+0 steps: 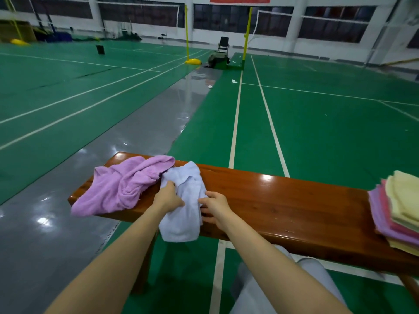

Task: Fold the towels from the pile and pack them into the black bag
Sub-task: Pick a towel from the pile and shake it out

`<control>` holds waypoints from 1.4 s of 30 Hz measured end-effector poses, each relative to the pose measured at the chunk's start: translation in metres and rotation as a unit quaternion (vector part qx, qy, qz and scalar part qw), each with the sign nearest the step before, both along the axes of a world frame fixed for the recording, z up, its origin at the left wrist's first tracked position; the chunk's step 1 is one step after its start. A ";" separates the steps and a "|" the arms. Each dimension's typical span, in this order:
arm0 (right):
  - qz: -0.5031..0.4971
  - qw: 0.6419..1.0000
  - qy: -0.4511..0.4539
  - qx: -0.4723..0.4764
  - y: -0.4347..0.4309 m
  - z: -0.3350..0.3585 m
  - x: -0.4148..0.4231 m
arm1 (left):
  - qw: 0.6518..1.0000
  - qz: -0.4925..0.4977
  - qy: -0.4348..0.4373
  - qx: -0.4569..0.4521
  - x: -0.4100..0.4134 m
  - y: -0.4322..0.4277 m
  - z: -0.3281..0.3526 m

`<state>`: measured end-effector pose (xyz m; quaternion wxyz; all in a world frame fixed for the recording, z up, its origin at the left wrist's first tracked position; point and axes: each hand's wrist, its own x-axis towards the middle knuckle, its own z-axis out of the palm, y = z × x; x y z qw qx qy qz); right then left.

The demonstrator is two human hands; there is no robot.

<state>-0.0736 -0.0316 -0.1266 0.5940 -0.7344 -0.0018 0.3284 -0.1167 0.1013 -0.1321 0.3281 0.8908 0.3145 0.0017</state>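
A pale blue towel point(186, 214) lies crumpled across the wooden bench point(283, 200), its lower end hanging over the near edge. My left hand point(169, 196) grips the towel's left side. My right hand point(214, 207) holds its right edge with the fingers curled on the cloth. A crumpled purple towel point(122, 184) lies on the bench's left end, touching the blue one. A stack of folded towels point(399, 209) in yellow, pink and purple sits at the bench's right end. No black bag is in view.
The bench stands on a green sports court with white lines and a grey strip. Bare bench top stretches between the blue towel and the folded stack. My knee in grey trousers point(306, 268) is below the bench. Net posts and a chair stand far off.
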 end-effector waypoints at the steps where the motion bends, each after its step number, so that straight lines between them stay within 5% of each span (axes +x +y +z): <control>1: -0.009 1.000 -0.020 -0.007 -0.003 0.000 0.003 | 1.000 -0.005 0.004 -0.018 0.003 -0.003 0.000; 10: 0.064 0.967 -0.171 -0.177 -0.072 0.012 0.039 | 0.969 -0.057 -0.040 -0.238 0.033 -0.072 0.006; 15: 0.038 0.958 -0.190 -0.211 -0.110 0.007 0.054 | 0.988 -0.148 -0.005 0.030 0.053 -0.081 0.016; 20: 0.032 0.975 -0.068 -0.211 -0.140 0.006 0.049 | 0.985 -0.110 -0.002 0.132 0.055 -0.076 0.013; 28: 0.138 0.968 -0.070 -0.195 -0.140 0.002 0.038 | 0.957 -0.263 0.007 0.118 0.070 -0.092 0.024; 34: 0.156 0.965 -0.114 -0.179 -0.138 0.002 0.037 | 0.876 -0.398 0.062 0.267 0.070 -0.111 0.022; 42: 0.039 0.962 -0.237 -0.129 -0.153 0.037 0.078 | 0.938 -0.282 -0.079 0.183 0.084 -0.096 0.059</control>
